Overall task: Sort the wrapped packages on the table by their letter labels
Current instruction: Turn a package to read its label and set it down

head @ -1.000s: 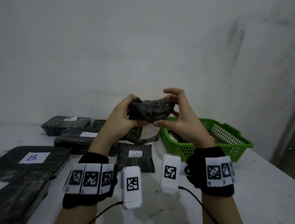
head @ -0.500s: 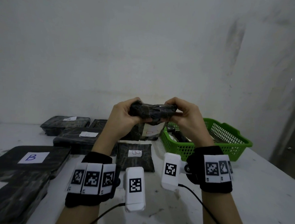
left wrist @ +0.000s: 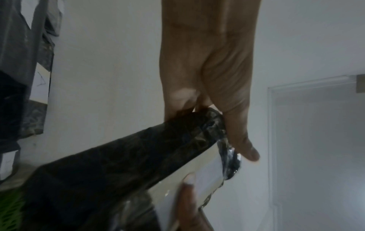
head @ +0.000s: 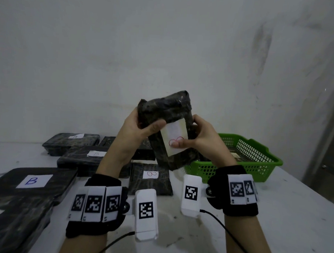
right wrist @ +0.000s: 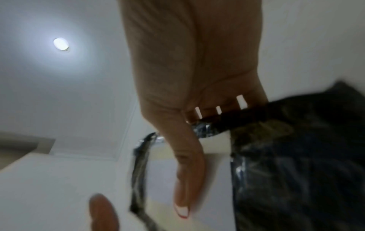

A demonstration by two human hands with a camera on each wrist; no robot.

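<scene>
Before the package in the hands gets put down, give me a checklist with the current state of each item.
1. Held package gripped by left hand and right hand: ok.
2. Label faces the head camera: ok.
3. Letter fully readable: not ok, the right thumb covers part of the red mark.
4. B-labelled packages visible on the table: ok.
5. More packages left in the green basket: cannot tell.

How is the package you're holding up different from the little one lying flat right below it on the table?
The held package is up in the air, tilted nearly upright, gripped by the left hand and right hand; the small package lies flat, untouched. The held one's red letter is partly hidden by a thumb; the small one's B shows fully. Both have dark wrapping and white labels.
</scene>
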